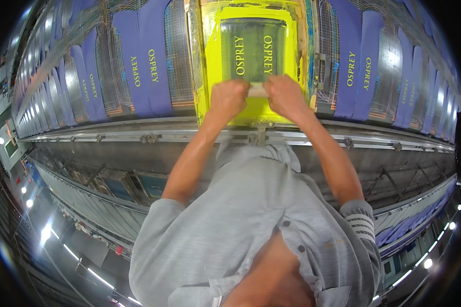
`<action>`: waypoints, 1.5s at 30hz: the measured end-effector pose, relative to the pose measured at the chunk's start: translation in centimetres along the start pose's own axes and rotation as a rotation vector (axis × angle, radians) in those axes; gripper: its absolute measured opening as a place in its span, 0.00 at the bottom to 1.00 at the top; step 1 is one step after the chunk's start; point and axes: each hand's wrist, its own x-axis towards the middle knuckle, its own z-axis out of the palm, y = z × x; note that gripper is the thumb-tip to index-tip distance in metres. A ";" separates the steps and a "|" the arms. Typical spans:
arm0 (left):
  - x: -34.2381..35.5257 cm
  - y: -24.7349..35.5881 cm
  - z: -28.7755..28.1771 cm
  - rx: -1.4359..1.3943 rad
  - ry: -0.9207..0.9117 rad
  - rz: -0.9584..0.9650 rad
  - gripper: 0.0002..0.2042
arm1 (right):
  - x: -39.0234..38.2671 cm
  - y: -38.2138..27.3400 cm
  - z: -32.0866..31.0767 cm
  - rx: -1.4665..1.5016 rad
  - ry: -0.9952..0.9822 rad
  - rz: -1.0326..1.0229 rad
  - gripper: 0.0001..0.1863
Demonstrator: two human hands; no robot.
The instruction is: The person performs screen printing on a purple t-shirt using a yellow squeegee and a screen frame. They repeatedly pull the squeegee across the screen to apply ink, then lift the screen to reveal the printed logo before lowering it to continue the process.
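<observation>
The pale squeegee handle point(257, 90) shows only as a short strip between the left hand point(229, 98) and the right hand point(286, 95), whose closed fingers cover both its ends, and its blade cannot be made out against the yellow screen frame point(212, 61). The frame's far edge is cut off by the picture's top edge, and its near edge lies partly under the hands. Along the printing table point(138, 125), the purple fabric pieces point(146, 64) toward both far ends shrink and blur until none can be told apart.
</observation>
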 end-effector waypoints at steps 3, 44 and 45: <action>-1.5 0.8 0.0 -0.014 -0.019 0.004 0.11 | -2.0 -1.2 1.0 0.031 0.042 0.003 0.05; 17.8 -5.0 -8.3 0.186 -0.106 -0.016 0.09 | 15.6 7.1 -8.2 -0.034 -0.120 0.129 0.09; 16.1 -4.7 -7.1 0.121 0.041 0.018 0.08 | 14.1 6.1 -8.3 0.051 -0.145 0.182 0.08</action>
